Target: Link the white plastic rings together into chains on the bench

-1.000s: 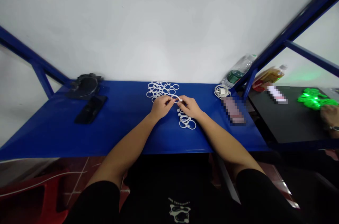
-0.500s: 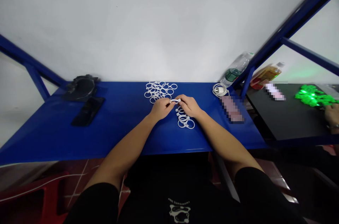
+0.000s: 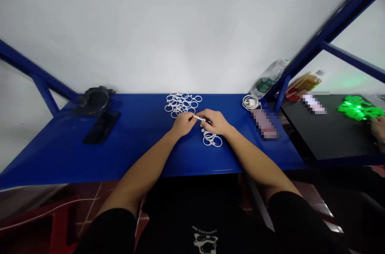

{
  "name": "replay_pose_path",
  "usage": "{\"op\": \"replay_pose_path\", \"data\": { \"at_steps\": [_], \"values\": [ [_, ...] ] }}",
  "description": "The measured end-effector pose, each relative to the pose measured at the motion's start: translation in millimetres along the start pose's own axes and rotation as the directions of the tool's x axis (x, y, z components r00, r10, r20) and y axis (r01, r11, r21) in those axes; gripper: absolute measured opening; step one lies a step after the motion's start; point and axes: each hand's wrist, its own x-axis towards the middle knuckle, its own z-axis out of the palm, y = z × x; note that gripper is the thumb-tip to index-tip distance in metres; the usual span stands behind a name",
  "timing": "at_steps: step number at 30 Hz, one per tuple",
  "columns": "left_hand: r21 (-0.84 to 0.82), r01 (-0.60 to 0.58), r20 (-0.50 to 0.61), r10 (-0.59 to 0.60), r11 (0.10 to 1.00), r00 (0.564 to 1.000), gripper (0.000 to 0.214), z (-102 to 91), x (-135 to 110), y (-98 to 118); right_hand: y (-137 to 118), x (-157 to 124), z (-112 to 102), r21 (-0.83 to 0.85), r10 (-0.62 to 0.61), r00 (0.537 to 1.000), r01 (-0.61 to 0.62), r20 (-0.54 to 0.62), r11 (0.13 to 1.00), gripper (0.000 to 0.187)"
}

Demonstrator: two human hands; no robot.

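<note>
My left hand (image 3: 183, 123) and my right hand (image 3: 217, 122) meet over the middle of the blue table (image 3: 141, 142). Between their fingertips they pinch one white plastic ring (image 3: 199, 117), both hands closed on it. A loose pile of white rings (image 3: 181, 102) lies just behind my hands near the wall. A short chain of joined white rings (image 3: 211, 138) lies on the table under and in front of my right hand.
A black phone (image 3: 101, 126) and a dark bundled object (image 3: 95, 99) lie at the left back. A coiled white cable (image 3: 251, 102) and a plastic bottle (image 3: 269, 76) sit at the right back. Another person's hand (image 3: 378, 128) works by green parts (image 3: 357, 108) on a black table.
The ring between my fingertips has gone from a rounded loop to a flattened, tilted shape. My hands have stayed in the same place.
</note>
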Motion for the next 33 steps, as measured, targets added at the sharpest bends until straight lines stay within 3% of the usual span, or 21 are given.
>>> {"op": "replay_pose_path", "data": {
  "at_steps": [5, 11, 21, 25, 29, 33],
  "values": [
    [-0.01, 0.029, 0.005, -0.029, 1.0, 1.0, 0.038, -0.6, -0.5, 2.3, 0.1, 0.6, 1.4, -0.037, -0.005, 0.999, 0.004, -0.039, 0.999, 0.028],
    [0.036, -0.028, -0.005, 0.029, 0.999, 1.0, 0.044, -2.2, -1.2, 5.2, 6.9, -1.4, 3.4, -0.078, 0.017, 1.0, -0.017, -0.002, 0.997, 0.028],
    [-0.077, 0.023, 0.078, -0.017, 0.997, 0.997, 0.037, -1.9, -0.4, -1.4, 3.4, 1.6, 1.5, -0.079, -0.008, 0.999, 0.012, 0.045, 0.997, 0.025],
    [-0.105, -0.013, 0.137, 0.028, 0.994, 0.99, 0.04, -0.9, -2.3, 0.2, 1.9, 1.5, 1.6, -0.029, 0.032, 0.999, -0.031, 0.036, 0.999, 0.024],
    [0.029, -0.099, 0.14, 0.094, 0.995, 0.986, 0.043, -0.6, -2.6, 4.9, 5.6, -1.1, 1.1, 0.066, 0.111, 0.994, -0.109, -0.024, 0.992, 0.025],
    [0.23, -0.181, 0.029, 0.179, 0.956, 0.983, 0.026, -8.2, 2.0, 3.6, 13.8, -3.0, -2.9, 0.023, 0.167, 0.976, -0.166, -0.142, 0.986, 0.03]
  ]
}}
